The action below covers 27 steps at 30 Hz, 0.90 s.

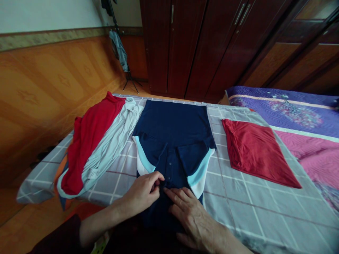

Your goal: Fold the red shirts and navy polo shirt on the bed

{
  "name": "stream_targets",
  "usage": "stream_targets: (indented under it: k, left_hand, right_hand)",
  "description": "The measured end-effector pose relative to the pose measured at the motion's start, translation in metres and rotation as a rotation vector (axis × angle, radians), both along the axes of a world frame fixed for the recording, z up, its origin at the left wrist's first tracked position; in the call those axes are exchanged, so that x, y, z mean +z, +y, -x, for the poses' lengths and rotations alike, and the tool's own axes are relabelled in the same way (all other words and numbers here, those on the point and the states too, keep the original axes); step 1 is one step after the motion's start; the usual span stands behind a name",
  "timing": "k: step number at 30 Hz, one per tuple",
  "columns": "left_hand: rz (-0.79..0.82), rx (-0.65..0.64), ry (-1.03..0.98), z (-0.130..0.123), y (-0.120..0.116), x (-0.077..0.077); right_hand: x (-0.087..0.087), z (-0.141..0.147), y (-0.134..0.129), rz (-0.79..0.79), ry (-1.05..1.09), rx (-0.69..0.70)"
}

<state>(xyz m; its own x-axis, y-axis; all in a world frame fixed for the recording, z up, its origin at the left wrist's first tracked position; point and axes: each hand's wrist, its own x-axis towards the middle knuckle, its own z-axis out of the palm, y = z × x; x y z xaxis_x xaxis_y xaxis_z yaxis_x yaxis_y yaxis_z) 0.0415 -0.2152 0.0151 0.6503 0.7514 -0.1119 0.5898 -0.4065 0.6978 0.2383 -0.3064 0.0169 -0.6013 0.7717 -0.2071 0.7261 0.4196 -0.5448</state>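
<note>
A navy polo shirt (pixel 174 121) lies spread on the bed with its collar end towards me. Its sleeves, edged in light blue and white, are folded in across the front, and small buttons run down the placket between them. My left hand (pixel 144 192) is closed at the near end of the placket, thumb and fingers pinching the cloth there. Just to the right, my right hand (pixel 188 211) rests palm down on the shirt with its fingers stretched out, fingertips near the placket. The collar is mostly dark and partly covered by my hands.
A heap of red (pixel 92 130) and pale grey clothes (pixel 113 141) lies at left on the checked bedsheet (pixel 254 211). A folded red garment (pixel 256 151) lies at right, beside a purple and pink quilt (pixel 293 109). Behind stand a dark wardrobe (pixel 185 49) and a coat stand (pixel 129 76).
</note>
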Motion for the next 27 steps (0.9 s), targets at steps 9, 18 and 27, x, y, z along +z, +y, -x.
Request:
stream_targets:
  k: [9,18,27]
  left_hand:
    - [-0.07,-0.268,0.05,0.004,0.005,0.012]
    - [-0.527,-0.523,0.175,0.017,-0.006,0.001]
    - [-0.351,-0.589,0.322,0.059,0.01,0.025]
  right_hand:
    - [0.003,-0.002,0.001,-0.015,0.024,0.061]
    - [0.003,-0.027,-0.009,-0.254,-0.091,0.039]
    - [-0.016,-0.052,-0.011,-0.476,-0.22,-0.019]
